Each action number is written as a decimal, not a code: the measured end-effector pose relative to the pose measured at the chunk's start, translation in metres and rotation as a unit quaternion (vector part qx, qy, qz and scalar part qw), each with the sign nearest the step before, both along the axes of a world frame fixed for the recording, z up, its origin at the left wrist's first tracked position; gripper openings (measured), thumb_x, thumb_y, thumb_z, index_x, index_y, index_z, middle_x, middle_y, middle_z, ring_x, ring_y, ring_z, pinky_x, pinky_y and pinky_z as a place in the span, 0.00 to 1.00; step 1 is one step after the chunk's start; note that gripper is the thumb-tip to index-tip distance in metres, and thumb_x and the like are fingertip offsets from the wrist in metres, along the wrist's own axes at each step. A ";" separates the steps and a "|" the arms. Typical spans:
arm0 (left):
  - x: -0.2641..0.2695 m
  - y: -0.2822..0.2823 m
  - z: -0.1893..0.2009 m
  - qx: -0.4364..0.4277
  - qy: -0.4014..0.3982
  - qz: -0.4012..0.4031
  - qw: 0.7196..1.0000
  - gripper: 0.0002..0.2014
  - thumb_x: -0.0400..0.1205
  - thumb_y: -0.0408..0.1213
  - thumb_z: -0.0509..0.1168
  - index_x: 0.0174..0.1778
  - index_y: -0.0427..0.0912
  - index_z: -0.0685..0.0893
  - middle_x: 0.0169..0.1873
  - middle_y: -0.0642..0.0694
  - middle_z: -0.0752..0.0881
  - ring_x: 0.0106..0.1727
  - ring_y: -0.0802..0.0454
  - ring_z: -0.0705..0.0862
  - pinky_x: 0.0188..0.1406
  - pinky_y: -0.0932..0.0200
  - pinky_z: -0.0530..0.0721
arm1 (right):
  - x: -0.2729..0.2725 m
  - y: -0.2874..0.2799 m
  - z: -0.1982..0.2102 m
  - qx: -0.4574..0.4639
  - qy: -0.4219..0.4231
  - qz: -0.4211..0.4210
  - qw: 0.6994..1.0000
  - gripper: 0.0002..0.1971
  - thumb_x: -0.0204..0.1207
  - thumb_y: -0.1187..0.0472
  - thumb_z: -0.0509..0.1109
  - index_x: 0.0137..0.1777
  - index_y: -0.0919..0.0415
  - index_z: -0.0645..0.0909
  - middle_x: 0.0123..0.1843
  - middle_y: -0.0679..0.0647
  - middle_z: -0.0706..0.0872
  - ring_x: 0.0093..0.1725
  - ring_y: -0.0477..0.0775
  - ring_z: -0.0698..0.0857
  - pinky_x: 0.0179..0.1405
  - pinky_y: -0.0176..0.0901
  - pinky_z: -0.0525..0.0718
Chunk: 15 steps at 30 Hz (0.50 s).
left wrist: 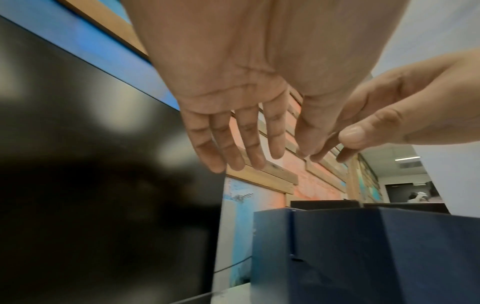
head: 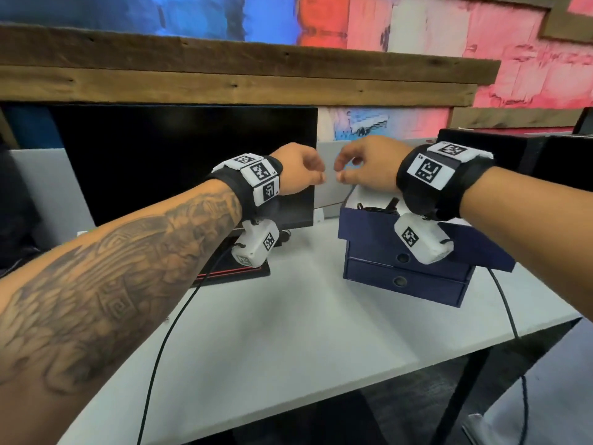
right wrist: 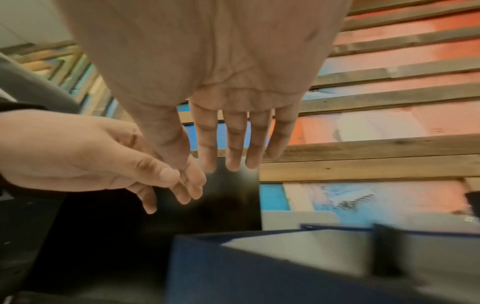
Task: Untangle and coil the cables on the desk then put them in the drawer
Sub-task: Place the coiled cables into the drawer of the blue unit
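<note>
Black cables [head: 380, 207] lie inside the open top drawer [head: 369, 224] of a navy drawer box [head: 404, 277], a dark plug end standing above the coil; the drawer's white lining shows behind them. The right hand [head: 365, 167] hovers just above the drawer's far end, fingers [right wrist: 235, 144] extended and slightly spread, holding nothing. The left hand [head: 296, 170] hangs just left of the drawer, level with the right hand, its fingers [left wrist: 228, 142] likewise loose and extended, empty; the two thumbs nearly meet, and contact between them cannot be resolved. Below the open drawer, two closed drawers [head: 401, 282] with round pull holes form the front of the box. The box stands on a white desk [head: 288, 332]. Left of the drawer, a dark monitor [head: 179, 162] stands on a black base edged in red. Thin black leads [head: 167, 342] run from the wrist-worn cameras down over the desk's near edge. Behind the drawer, a wall of wooden planks [head: 240, 72] painted blue and red closes the scene.
</note>
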<state>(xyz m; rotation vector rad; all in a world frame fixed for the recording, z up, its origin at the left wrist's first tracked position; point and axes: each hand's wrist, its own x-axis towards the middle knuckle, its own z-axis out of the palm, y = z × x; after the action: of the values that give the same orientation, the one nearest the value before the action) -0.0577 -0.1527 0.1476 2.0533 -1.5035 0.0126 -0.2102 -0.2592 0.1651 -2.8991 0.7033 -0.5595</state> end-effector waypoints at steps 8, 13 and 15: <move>0.082 0.135 -0.047 0.076 0.062 0.163 0.982 0.07 0.83 0.43 0.70 0.52 0.45 0.90 0.37 0.50 0.90 0.40 0.56 0.87 0.35 0.62 0.83 | 0.103 0.097 -0.053 0.059 0.034 0.142 0.987 0.06 0.80 0.49 0.73 0.50 0.48 0.87 0.48 0.45 0.88 0.51 0.48 0.86 0.49 0.43 0.81; 0.132 0.212 -0.093 0.141 0.129 0.272 0.943 0.09 0.82 0.38 0.70 0.51 0.36 0.90 0.39 0.42 0.91 0.36 0.51 0.86 0.27 0.64 0.80 | 0.164 0.158 -0.108 0.116 0.099 0.197 0.968 0.09 0.80 0.49 0.73 0.53 0.51 0.88 0.49 0.48 0.88 0.50 0.50 0.86 0.47 0.44 0.84; 0.145 0.236 -0.109 0.182 0.138 0.302 0.926 0.11 0.84 0.38 0.69 0.52 0.32 0.89 0.43 0.40 0.92 0.41 0.46 0.88 0.20 0.68 0.79 | 0.184 0.182 -0.131 0.136 0.131 0.215 0.958 0.09 0.80 0.50 0.72 0.52 0.53 0.88 0.47 0.49 0.89 0.49 0.53 0.87 0.45 0.43 0.85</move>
<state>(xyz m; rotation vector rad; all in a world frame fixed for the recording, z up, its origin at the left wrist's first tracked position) 0.0870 0.0829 0.0387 2.6119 -0.6956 -0.3214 -0.0257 -0.0772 0.0345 -2.7561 0.1380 -0.0229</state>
